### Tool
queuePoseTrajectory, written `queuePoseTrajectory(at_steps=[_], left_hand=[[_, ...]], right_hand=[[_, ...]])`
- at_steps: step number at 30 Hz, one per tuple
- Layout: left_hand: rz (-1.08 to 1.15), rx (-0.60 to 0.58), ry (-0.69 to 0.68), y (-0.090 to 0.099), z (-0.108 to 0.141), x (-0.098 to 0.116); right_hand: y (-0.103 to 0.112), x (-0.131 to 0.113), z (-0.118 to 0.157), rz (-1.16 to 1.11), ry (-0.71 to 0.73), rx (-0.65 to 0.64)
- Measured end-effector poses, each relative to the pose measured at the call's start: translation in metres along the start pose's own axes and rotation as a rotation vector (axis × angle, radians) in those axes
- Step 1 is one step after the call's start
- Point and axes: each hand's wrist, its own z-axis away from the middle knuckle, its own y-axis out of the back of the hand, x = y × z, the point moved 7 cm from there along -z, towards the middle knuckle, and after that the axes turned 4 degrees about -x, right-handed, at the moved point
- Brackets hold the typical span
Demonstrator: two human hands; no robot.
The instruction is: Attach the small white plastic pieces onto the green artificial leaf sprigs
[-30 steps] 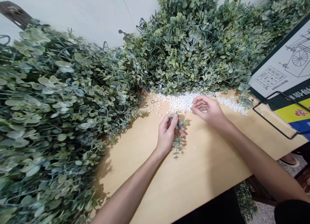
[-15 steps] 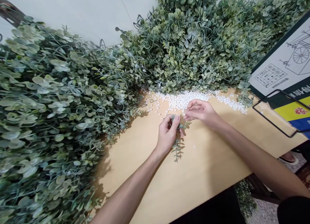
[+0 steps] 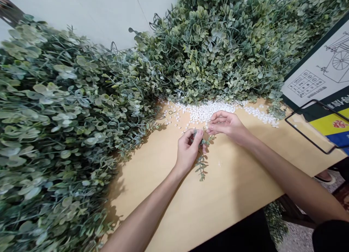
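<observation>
My left hand is closed round a sprig of artificial greenery, whose leafy end hangs down below the fingers. Close beside it, my right hand pinches with thumb and fingertips at the sprig's upper end. Whatever lies between those right fingertips is too small to make out. Just behind both hands, a spread of small white plastic pieces lies on the tan tabletop.
Heaped artificial greenery lines the back of the table, and another big heap fills the left side. At the right stands a printed box with a black wire frame before it. A pale wall rises behind.
The hanging end of the sprig has swung slightly to the right. My right fingertips have shifted a little toward my left hand; both hands otherwise stay in place.
</observation>
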Motion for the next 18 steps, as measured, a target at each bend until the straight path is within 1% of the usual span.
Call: queuePoseTrajectory(at_steps=[6, 18], left_hand=[[0.008, -0.015, 0.006, -0.0007, 0.0002, -0.0004], [-0.023, -0.007, 0.005, -0.0002, 0.0007, -0.0003]], right_hand=[[0.0002, -0.0007, -0.0004, 0.023, 0.017, -0.007], [-0.0007, -0.0003, -0.0006, 0.029, 0.042, -0.012]])
